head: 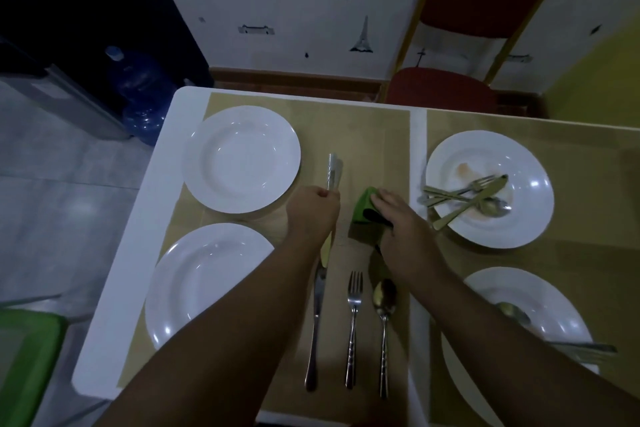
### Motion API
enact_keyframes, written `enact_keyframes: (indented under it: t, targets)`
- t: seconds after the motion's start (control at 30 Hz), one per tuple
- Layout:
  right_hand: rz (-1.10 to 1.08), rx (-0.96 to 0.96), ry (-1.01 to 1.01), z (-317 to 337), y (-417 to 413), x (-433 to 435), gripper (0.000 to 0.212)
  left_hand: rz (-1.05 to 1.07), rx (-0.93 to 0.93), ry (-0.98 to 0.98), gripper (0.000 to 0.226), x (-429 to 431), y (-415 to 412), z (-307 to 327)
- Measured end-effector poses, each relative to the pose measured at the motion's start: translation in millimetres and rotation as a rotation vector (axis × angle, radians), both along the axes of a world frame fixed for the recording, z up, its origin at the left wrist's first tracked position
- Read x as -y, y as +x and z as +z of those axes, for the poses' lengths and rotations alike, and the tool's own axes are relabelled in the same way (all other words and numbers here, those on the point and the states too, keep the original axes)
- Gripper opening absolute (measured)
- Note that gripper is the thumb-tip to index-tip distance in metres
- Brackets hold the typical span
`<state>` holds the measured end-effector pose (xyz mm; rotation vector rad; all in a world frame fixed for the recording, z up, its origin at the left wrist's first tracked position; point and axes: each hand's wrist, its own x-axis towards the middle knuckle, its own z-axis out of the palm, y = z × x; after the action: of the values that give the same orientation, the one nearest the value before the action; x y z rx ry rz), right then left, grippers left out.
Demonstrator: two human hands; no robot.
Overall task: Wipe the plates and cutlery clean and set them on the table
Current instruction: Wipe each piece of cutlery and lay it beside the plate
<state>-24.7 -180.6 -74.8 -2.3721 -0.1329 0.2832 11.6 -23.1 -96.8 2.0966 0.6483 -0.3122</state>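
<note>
Two clean white plates lie on the left placemat, one far (241,159) and one near (204,282). My left hand (313,211) is closed around cutlery (334,172) whose metal ends stick out past the fist, right of the far plate. Flat on a green cloth (366,210) in the mat's middle rests my right hand (403,218). A knife (317,326), fork (354,322) and spoon (383,326) are lined up side by side near me. On the right, a stained plate (489,189) carries several pieces of cutlery (467,199). Another plate (540,308) with cutlery is partly hidden by my right arm.
The white table's left edge (117,281) drops to a tiled floor with a blue water jug (142,94) and a green bin (24,357). A red chair (440,87) stands behind the table's far edge, against a decorated wall.
</note>
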Motion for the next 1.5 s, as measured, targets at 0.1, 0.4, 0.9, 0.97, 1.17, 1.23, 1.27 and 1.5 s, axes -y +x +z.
enact_keyframes:
  t: [0.1,0.4,0.9,0.97,1.17,1.23,1.27,1.5]
  targets:
    - [-0.037,0.003,-0.020,-1,8,-4,0.063,-0.016,-0.011,-0.053,0.033,1,4,-3]
    - [-0.056,-0.021,-0.046,-8,14,-4,0.060,0.013,-0.016,-0.144,0.023,21,13,-10]
    - [-0.095,-0.069,-0.005,-27,15,-2,0.059,-0.112,0.086,0.144,0.021,1,30,-27]
    - [-0.092,-0.069,0.007,-27,15,-1,0.059,-0.156,0.125,0.182,0.018,3,24,-25]
    - [-0.074,-0.060,0.006,-27,14,1,0.060,-0.698,0.407,0.439,0.039,-8,-13,-37]
    - [-0.074,-0.060,0.017,-27,14,0,0.059,-0.782,0.324,0.487,0.052,-14,-19,-44]
    - [-0.074,-0.061,0.020,-27,14,-1,0.059,-0.778,0.291,0.484,0.054,-15,-19,-46]
    - [-0.090,-0.048,0.043,-24,7,6,0.062,-0.734,0.353,0.485,0.059,-1,-16,-39]
